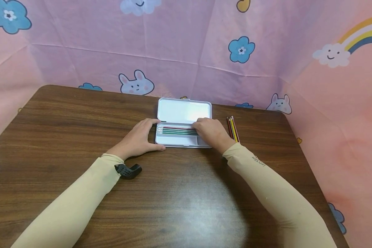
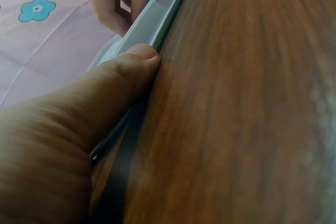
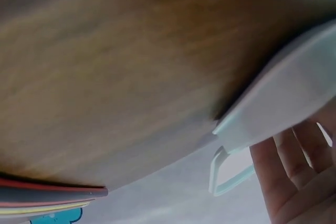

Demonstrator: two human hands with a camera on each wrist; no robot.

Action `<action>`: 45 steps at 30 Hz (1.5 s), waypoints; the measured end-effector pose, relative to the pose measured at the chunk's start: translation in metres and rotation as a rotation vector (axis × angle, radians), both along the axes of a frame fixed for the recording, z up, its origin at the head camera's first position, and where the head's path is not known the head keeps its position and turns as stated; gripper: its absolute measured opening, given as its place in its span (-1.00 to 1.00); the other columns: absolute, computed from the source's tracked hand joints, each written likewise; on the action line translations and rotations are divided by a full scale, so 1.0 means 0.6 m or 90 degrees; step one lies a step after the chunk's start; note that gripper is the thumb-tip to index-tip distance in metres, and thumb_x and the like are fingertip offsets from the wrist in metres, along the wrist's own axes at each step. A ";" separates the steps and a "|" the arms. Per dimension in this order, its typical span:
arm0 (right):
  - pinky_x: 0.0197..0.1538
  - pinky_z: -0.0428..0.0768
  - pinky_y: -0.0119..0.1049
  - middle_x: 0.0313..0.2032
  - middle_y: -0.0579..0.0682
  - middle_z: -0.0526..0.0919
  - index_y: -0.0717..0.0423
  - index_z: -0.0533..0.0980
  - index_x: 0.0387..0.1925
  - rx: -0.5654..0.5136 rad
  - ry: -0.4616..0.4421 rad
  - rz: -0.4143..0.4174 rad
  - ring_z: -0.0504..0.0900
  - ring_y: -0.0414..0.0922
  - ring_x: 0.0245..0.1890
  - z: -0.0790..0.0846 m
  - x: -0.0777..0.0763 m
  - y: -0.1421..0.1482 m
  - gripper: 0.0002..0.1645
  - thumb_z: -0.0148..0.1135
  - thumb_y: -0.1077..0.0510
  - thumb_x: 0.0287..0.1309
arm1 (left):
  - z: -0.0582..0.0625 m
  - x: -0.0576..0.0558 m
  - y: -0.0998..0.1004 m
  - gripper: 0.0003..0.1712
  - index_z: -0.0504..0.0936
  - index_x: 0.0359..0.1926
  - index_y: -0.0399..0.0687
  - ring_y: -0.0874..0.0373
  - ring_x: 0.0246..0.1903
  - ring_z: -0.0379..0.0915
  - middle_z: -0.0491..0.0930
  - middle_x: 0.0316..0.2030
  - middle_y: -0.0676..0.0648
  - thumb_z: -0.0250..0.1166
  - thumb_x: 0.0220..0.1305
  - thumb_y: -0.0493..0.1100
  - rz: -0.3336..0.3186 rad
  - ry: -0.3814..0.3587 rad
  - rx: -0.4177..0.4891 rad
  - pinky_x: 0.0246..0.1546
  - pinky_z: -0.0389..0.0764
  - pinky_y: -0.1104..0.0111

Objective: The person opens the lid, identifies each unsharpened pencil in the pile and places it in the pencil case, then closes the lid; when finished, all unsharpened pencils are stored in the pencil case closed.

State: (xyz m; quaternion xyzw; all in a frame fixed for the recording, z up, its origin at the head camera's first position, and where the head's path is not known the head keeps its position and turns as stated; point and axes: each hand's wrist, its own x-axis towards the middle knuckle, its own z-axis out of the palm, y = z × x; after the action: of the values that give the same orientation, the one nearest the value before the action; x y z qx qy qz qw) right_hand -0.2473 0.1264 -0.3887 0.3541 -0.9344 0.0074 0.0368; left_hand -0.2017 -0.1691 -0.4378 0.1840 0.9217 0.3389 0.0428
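A white pencil case (image 1: 176,140) lies with its lid (image 1: 183,111) tipped back. Several green pencils (image 1: 178,131) and a red one rest lengthwise in its rear compartment. My left hand (image 1: 137,138) grips the case's left end, thumb along the front side and fingers at the back corner; the left wrist view shows the thumb (image 2: 118,77) pressed to the wall. Over the right part of the case, my right hand (image 1: 213,133) reaches in with bent fingers, at the pencils' right ends. Its fingertips are hidden, so I cannot tell whether they pinch a pencil.
Several loose pencils (image 1: 232,128), red, yellow and dark, lie together to the right of the case, partly behind the right wrist. The brown wooden table (image 1: 161,199) meets a patterned pink cloth (image 1: 179,51) at the back and the right.
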 end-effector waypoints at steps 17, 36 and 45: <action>0.02 0.68 -0.08 -0.07 0.05 0.70 0.15 0.62 0.08 -0.155 -0.082 -0.100 0.68 -0.02 -0.06 0.064 0.007 0.081 -0.69 0.33 0.23 0.34 | -0.001 0.001 0.003 0.23 0.19 0.55 -0.08 -0.15 0.51 0.09 0.24 0.49 -0.19 0.55 0.04 0.38 0.002 -0.002 -0.002 0.48 0.16 -0.15; -0.07 0.75 -0.02 0.08 0.31 0.65 0.30 0.45 0.26 -0.272 -0.350 -0.349 0.72 0.16 -0.08 0.054 0.024 0.228 -0.52 0.24 0.17 0.41 | -0.006 -0.001 -0.002 0.25 0.19 0.55 -0.08 -0.16 0.51 0.09 0.24 0.49 -0.20 0.54 0.03 0.41 0.004 0.004 -0.009 0.48 0.16 -0.16; -0.23 0.79 -0.16 0.05 0.36 0.61 0.35 0.43 0.26 -0.256 -0.433 -0.372 0.74 0.10 -0.15 0.038 0.038 0.238 -0.51 0.27 0.22 0.39 | -0.001 -0.002 0.002 0.23 0.19 0.55 -0.09 -0.16 0.51 0.10 0.24 0.49 -0.20 0.55 0.04 0.37 0.001 0.005 -0.009 0.49 0.14 -0.14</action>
State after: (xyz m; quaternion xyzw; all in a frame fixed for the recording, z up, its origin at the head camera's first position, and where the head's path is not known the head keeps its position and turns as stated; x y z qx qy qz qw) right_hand -0.2245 0.2693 -0.3657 0.0404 -0.9337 0.2926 -0.2023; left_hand -0.2026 -0.1677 -0.4386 0.1845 0.9242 0.3320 0.0405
